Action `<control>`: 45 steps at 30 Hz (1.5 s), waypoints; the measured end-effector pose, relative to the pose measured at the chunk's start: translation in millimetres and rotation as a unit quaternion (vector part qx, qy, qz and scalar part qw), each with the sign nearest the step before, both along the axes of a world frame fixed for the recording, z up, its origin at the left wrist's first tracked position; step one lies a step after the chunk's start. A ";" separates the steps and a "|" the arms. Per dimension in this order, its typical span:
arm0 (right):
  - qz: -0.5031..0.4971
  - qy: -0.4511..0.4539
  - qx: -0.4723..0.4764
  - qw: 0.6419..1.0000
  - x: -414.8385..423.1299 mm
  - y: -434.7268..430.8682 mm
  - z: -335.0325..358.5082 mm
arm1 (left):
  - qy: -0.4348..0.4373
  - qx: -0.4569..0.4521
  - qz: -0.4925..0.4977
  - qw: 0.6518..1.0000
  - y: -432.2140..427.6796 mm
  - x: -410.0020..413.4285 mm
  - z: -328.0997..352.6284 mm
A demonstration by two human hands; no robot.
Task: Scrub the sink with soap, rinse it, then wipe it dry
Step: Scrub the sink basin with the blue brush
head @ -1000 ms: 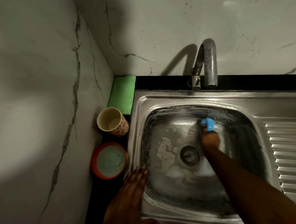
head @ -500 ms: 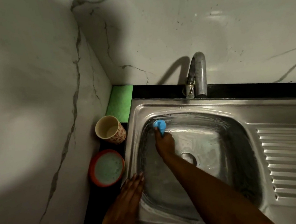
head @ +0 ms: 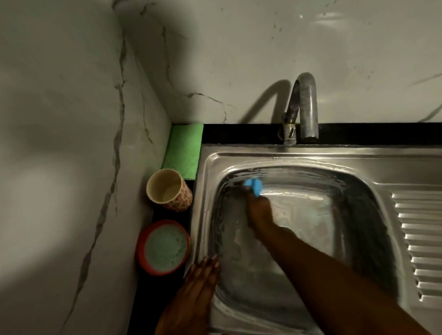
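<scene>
Our right hand [head: 259,212] pinches the scrubber [head: 254,185] in the sink [head: 348,155], down-left of the tap [head: 307,105]; left hand [head: 196,291] lies flat, farther off.

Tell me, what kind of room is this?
Probably a kitchen: a steel sink with a ribbed draining board, a tap behind it, and a right hand holding a blue scrubber in the basin.

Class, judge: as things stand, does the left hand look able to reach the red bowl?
Probably yes: the left hand lies flat on the sink rim, holding nothing, and the red bowl stands close by, nothing between.
</scene>
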State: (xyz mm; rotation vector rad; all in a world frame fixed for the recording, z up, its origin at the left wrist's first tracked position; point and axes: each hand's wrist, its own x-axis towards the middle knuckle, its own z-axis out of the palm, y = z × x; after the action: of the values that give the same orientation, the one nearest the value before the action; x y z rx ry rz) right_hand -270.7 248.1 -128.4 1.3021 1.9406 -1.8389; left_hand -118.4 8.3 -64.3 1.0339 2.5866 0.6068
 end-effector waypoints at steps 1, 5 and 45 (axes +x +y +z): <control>0.030 0.008 -0.017 0.999 -3.0 -17.7 2.1 | 0.006 0.004 -0.003 1.000 0.4 0.3 0.4; 0.012 0.009 0.058 0.998 4.2 3.7 -0.3 | 0.019 0.015 -0.001 1.000 -1.0 0.5 -0.7; 0.070 0.164 0.056 0.982 7.1 -11.4 -13.9 | 0.015 0.015 0.001 1.000 0.0 1.8 -5.2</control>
State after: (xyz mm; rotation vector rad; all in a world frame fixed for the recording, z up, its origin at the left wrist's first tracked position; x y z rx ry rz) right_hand -263.5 236.7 -142.3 0.9038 2.2614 -2.0013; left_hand -116.6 8.3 -69.5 1.0569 2.6129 0.6360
